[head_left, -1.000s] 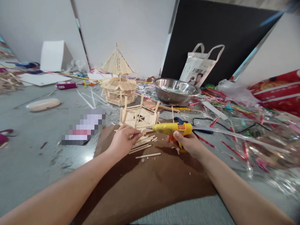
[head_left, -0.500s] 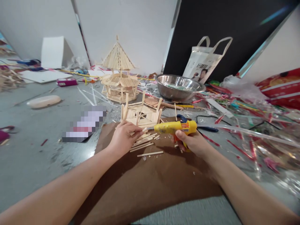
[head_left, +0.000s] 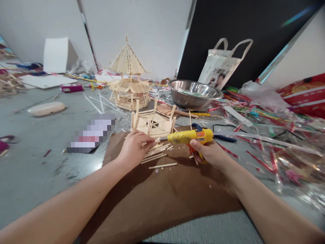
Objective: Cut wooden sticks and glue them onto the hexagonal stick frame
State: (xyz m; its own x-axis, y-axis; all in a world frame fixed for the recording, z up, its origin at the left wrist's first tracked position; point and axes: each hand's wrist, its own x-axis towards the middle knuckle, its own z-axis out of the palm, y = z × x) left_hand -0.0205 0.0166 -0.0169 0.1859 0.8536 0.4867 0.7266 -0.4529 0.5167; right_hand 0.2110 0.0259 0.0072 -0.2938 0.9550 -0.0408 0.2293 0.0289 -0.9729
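My right hand (head_left: 207, 151) is wrapped round a yellow hot glue gun (head_left: 189, 136), whose nozzle points left. A long clear glue stick (head_left: 254, 139) trails from its back. My left hand (head_left: 135, 145) pinches a small wooden stick (head_left: 157, 139), its end at the nozzle tip. Whether they touch I cannot tell. Loose wooden sticks (head_left: 162, 165) lie below on a brown sheet (head_left: 175, 203). Just behind my hands stands a low six-sided stick frame (head_left: 162, 127) with upright posts. Farther back rises a finished-looking stick pavilion (head_left: 129, 64) with a pointed roof.
A steel bowl (head_left: 195, 98) stands behind the frame, near a white tote bag (head_left: 215, 69). To the left lie a phone (head_left: 92, 134) and a white oval case (head_left: 46, 109). Plastic scraps and wrappers (head_left: 299, 159) litter the right side. Dark-blue-handled pliers or scissors (head_left: 224, 139) lie behind the glue gun.
Both hands stay nearly where they were, with the glue gun's nozzle still at the stick's end. The view has shifted very slightly.
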